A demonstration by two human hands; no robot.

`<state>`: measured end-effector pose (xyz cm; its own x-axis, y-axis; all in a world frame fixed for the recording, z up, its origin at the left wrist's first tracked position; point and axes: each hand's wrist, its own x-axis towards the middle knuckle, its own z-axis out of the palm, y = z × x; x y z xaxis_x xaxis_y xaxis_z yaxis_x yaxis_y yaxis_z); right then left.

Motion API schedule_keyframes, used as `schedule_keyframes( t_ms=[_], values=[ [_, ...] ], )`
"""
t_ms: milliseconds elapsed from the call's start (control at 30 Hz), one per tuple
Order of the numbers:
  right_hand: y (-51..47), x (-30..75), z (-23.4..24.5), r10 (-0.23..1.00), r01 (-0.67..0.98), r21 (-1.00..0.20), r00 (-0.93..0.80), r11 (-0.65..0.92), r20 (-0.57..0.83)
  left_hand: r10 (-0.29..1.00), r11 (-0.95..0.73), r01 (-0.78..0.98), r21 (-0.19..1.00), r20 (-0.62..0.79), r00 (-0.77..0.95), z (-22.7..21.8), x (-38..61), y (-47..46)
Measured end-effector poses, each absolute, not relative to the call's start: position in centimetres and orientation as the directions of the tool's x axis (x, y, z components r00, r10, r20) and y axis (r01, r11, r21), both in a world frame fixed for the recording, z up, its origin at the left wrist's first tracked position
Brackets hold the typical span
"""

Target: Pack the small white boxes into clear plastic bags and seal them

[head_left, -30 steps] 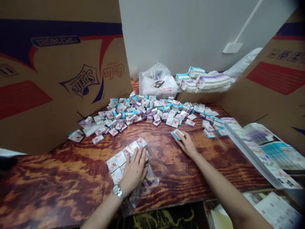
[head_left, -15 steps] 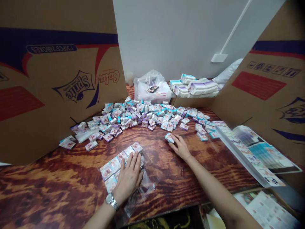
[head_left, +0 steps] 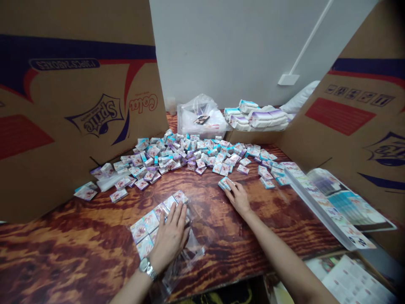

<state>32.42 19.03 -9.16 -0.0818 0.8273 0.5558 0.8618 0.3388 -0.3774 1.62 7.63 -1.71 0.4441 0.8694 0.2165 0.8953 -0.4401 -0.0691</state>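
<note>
My left hand (head_left: 170, 232) lies flat, fingers stretched, over rows of small printed boxes (head_left: 151, 220) laid side by side. Those boxes appear to be in a clear plastic bag (head_left: 193, 252), whose loose end spreads out below and to the right of the hand. Some of the rows are hidden under my palm. Further right, my right hand (head_left: 239, 199) has its fingers closed on one small blue-and-white box (head_left: 224, 183) at the tabletop. Just beyond, a loose heap of similar blue and purple boxes (head_left: 190, 154) stretches across the table.
Big cardboard cartons stand at the left (head_left: 79, 169) and right (head_left: 341, 156). At the back are a pile of clear bags (head_left: 202, 120) and wrapped bundles (head_left: 268, 118). Printed sheets (head_left: 357, 207) lie on the right. Below the table's front edge is a box of papers (head_left: 354, 274).
The view has shifted slightly. My right hand's fingers have closed further round the small box. My left hand stays on the rows.
</note>
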Motion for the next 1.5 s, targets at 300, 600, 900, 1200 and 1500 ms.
schedule_keyframes(
  t_ms=[300, 600, 900, 1200, 1500],
  values=[
    [19.1, 32.4, -8.7, 0.817, 0.843, -0.384, -0.108, 0.378, 0.567, 0.877, -0.442, 0.895, -0.06, 0.184, 0.445, -1.2, 1.6, 7.6],
    [19.3, 32.2, -8.7, 0.802, 0.833, -0.393, -0.097, 0.389, 0.589, 0.884, -0.441, 0.897, 0.001, 0.17, 0.435, -1.1, 1.6, 7.7],
    [19.2, 31.8, -9.2, 0.828, 0.847, -0.371, -0.133, 0.381, 0.545, 0.885, -0.445, 0.895, 0.009, 0.158, 0.438, -1.0, 1.6, 7.8],
    [14.3, 29.2, -3.0, 0.855, 0.742, -0.519, -0.141, 0.425, 0.5, 0.872, -0.477, 0.878, 0.033, 0.137, 0.469, -0.1, 2.1, 8.6],
    [1.7, 21.8, 0.9, 0.793, 0.659, -0.444, -0.538, 0.607, 0.286, 0.842, -0.527, 0.849, 0.02, 0.147, 0.519, 0.0, 2.0, 9.1]
  ],
)
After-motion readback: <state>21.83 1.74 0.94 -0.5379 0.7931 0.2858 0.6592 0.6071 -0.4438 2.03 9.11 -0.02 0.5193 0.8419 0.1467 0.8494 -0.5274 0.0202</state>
